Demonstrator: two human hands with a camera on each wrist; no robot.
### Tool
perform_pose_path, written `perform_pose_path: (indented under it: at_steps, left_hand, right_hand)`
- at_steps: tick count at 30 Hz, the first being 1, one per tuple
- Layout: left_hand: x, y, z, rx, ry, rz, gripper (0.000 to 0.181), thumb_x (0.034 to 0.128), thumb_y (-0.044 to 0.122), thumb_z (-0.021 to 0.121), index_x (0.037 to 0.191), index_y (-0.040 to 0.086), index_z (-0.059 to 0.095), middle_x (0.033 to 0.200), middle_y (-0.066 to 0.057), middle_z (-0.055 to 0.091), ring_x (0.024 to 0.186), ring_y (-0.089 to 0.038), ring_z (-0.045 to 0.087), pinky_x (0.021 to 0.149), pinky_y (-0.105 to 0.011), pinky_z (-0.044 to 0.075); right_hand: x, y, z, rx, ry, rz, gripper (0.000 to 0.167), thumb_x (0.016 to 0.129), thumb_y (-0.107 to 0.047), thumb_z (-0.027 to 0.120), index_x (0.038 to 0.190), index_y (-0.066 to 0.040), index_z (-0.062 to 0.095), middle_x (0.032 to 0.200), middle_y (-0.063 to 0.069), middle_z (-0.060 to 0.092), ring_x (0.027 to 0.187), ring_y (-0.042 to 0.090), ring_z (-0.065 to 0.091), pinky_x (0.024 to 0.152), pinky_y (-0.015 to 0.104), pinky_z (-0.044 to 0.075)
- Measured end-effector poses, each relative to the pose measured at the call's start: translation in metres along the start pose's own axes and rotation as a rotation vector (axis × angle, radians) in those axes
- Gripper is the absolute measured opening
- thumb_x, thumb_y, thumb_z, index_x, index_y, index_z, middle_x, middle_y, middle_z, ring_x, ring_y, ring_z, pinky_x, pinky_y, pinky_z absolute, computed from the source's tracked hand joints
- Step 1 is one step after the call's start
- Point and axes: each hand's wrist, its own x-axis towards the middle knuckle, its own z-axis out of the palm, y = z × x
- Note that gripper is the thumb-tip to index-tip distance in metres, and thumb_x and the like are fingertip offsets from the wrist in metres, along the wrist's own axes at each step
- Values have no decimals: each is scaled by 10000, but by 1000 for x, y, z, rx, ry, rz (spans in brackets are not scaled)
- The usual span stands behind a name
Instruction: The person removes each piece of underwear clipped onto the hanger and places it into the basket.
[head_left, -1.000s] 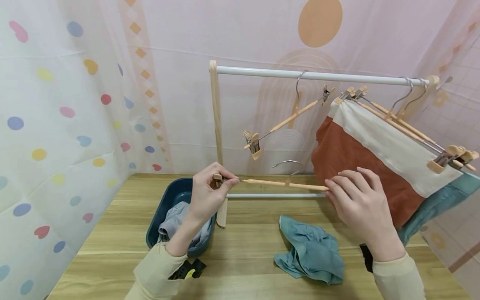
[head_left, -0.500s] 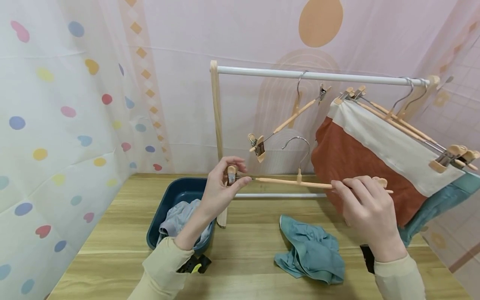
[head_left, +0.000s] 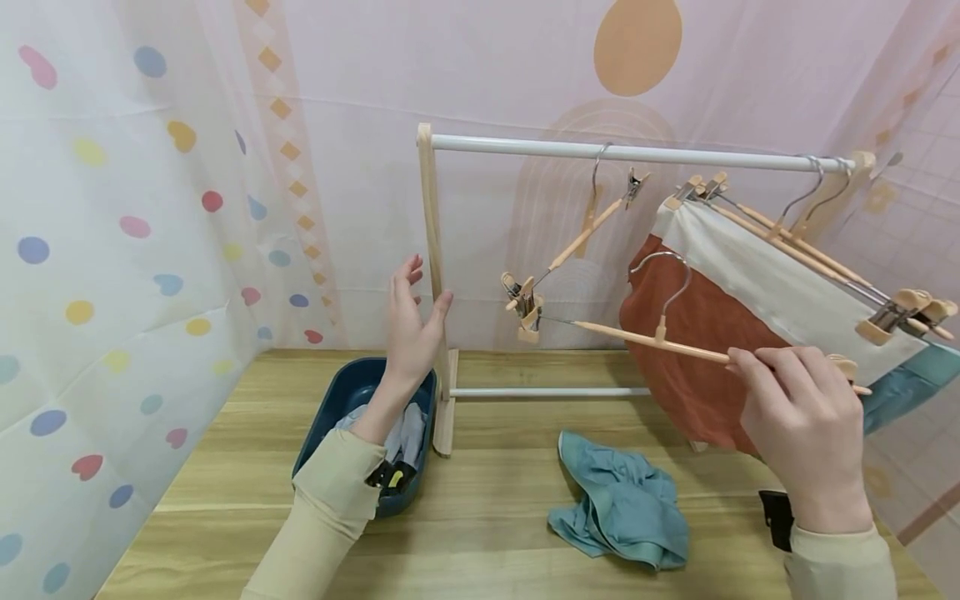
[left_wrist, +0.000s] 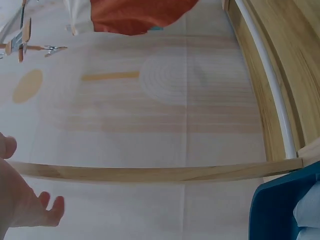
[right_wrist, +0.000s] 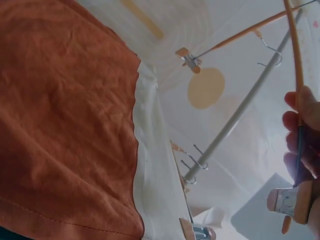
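My right hand grips a clip hanger by the right part of its bar, with the metal hook upward. In the right wrist view the hanger's metal clip sits just below my fingers. My left hand holds nothing; its fingers are spread beside the left post of the rack. Another clip hanger hangs bare from the white rail, its lower clip overlapping the held hanger's left end in the head view. Rust-red and cream shorts hang clipped at the right.
Below my left forearm stands a dark blue basin with grey-blue cloth in it. A crumpled teal garment lies on the wooden table. Another teal garment hangs behind the shorts. A printed curtain backs the rack.
My left hand has let go of the hanger's left end and moved left and up to the post. My right hand has carried the hanger to the right, its hook rising.
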Motion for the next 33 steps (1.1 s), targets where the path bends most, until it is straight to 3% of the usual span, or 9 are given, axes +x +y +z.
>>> perform_pose_path:
  at_steps: [3,6,10,18,26,33]
  left_hand:
    - [6,-5,2,10,-87,-36,608,993,156,487,1489,-8,176,1508,-199,300,1363,-358,350,1079,-529,350]
    - [9,-8,4,4,-121,-64,572,1012,120,424,1497,-8,149,1495,-232,308,1336,-382,386,1067,-542,368]
    - [12,-11,6,11,-98,-62,519,1005,26,388,1481,-32,190,1413,-285,394,1245,-400,467,1023,-507,420]
    - [14,-19,4,109,-66,30,358,989,-24,395,1338,-100,421,1154,-298,537,1094,-421,562,875,-521,504]
    - [15,-21,5,123,-85,16,366,989,-5,410,1347,-83,429,1169,-273,549,1102,-404,566,899,-500,506]
    - [15,-22,4,126,-86,10,358,989,11,416,1337,-72,442,1166,-260,555,1095,-396,568,897,-497,505]
  right_hand:
    - [0,3,-2,-40,-33,27,232,937,-75,569,815,70,702,675,235,600,613,405,500,566,473,415]
    - [2,6,-4,-90,-63,49,234,935,-74,570,814,71,709,681,237,612,623,409,513,565,480,426]
    - [5,10,-6,-174,-88,78,219,919,-35,566,788,80,698,687,241,613,643,420,522,556,486,416]
    - [19,23,-8,-330,-142,121,243,914,32,524,749,147,660,714,289,607,695,455,530,603,512,442]
    - [37,37,-3,-384,-97,196,226,895,5,536,749,144,638,738,304,579,713,482,476,581,555,370]
    - [56,41,6,-392,-75,236,314,950,-48,462,784,159,631,772,314,574,766,487,475,620,600,358]
